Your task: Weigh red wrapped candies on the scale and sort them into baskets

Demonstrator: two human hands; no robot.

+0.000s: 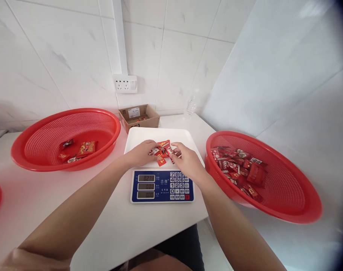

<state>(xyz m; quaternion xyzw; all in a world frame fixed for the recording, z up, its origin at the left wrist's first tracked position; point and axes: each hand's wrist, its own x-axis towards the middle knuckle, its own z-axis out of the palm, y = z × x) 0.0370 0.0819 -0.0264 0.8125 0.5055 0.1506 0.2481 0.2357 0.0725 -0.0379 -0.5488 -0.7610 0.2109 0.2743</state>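
Observation:
Over the white pan (157, 133) of a digital scale (162, 186), both my hands are gathered at a small bunch of red snack packets (163, 147). My left hand (143, 153) curls round the left side of the bunch, its fingertips on the packets. From the right, my right hand (186, 160) pinches a red-and-white packet (169, 150) between thumb and fingers. One small orange-red packet (161, 162) sticks out at the front of the bunch. The scale's blue panel carries three displays and a keypad.
A red perforated basket (66, 113) with several packets stands on the left. Another red basket (298, 180), holding many more packets, is at the right. Behind the scale are an open cardboard box (150, 119) and a clear plastic bottle (191, 105). A wall socket (125, 84) is above.

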